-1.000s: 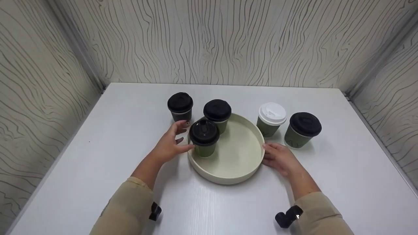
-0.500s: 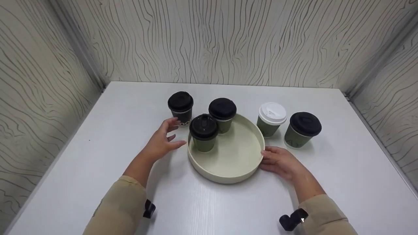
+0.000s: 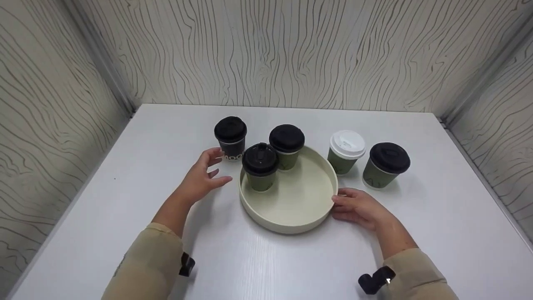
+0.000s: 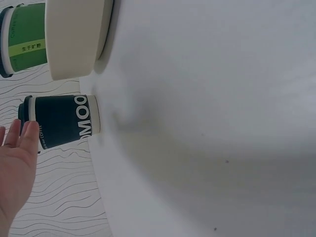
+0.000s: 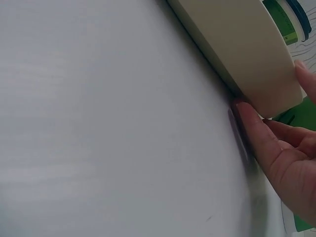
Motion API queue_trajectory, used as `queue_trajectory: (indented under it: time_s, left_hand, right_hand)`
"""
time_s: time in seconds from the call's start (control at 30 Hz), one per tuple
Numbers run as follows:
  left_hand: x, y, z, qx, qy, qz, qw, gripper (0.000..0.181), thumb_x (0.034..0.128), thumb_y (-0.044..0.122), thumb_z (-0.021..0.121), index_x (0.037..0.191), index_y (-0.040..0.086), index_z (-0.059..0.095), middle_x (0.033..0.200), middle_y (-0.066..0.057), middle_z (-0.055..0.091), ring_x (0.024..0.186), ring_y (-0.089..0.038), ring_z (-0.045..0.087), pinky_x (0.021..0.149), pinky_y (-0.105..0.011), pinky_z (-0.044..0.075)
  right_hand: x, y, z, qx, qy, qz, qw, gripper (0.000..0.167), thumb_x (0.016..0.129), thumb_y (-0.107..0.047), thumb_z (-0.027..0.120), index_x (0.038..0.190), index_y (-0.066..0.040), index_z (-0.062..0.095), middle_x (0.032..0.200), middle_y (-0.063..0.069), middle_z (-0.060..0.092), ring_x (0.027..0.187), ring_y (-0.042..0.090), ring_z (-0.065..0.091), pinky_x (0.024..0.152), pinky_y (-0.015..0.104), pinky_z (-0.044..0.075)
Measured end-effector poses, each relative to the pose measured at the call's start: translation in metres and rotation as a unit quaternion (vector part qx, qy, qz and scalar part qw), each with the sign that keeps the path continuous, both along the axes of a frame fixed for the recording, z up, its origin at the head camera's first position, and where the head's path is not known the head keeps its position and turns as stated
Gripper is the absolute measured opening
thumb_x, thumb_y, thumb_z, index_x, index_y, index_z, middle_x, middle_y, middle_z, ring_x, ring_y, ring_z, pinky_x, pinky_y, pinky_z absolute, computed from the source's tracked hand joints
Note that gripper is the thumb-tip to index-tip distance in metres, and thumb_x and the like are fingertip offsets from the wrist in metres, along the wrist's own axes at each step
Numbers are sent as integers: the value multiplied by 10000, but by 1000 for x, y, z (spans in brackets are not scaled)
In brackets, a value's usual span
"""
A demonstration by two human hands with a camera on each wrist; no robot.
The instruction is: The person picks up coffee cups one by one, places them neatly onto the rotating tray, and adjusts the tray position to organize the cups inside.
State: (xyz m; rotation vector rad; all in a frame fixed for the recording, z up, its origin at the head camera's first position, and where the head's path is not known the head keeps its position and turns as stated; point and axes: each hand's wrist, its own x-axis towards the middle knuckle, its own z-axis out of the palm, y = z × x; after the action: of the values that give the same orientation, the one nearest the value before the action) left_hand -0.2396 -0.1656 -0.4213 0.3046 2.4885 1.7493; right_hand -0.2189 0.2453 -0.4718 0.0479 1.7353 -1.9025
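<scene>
2 green cups (image 3: pixel 261 182) in tray (image 3: pixel 306 193) rn, 3 others (image 3: pixel 344 162) on worktop (image 3: pixel 266 266). L hand (image 3: pixel 200 179) spread, empty, nr dark cup (image 3: pixel 231 132), touch unclear; R hand (image 3: pixel 358 209) grips tray.

A left hand (image 4: pixel 17 168), fingers extended, reaches up beside a dark cup (image 4: pixel 61 121) in this sideways view, its fingertips overlapping the cup near the black lid (image 4: pixel 22 112); contact cannot be told. The cup, marked with large white letters, stands on a white table (image 4: pixel 222 89). Nearby, a green cup (image 4: pixel 27 37) shows above the rim of a cream tray (image 4: pixel 74 39), before a wavy-lined wall (image 4: pixel 59 197).
</scene>
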Motion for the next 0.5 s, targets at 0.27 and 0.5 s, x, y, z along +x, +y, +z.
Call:
queue_trajectory:
  time_s: [0.27, 0.5]
  left_hand:
    - [2, -5, 4, -108, -76, 151, 9998, 802, 749, 91, 749, 1381, 96, 256, 1398, -58, 363, 1302, -207, 333, 1039, -335, 338]
    - [0, -12, 0, -77, -32, 276, 9996, 798, 749, 101, 751, 1378, 92, 261, 1402, -63, 356, 1306, -233, 328, 1043, -346, 334]
  right_hand:
    - [-17, -1, -2, -18, 401, -691, 9968, 623, 913, -217, 566, 1325, 143, 267, 1025, 137, 631, 963, 208, 617, 867, 345, 492]
    - [-26, -8, -5, -75, 594, -1078, 9924, 571, 940, -224, 518, 1306, 153, 296, 1027, 126, 633, 960, 180, 610, 872, 321, 486]
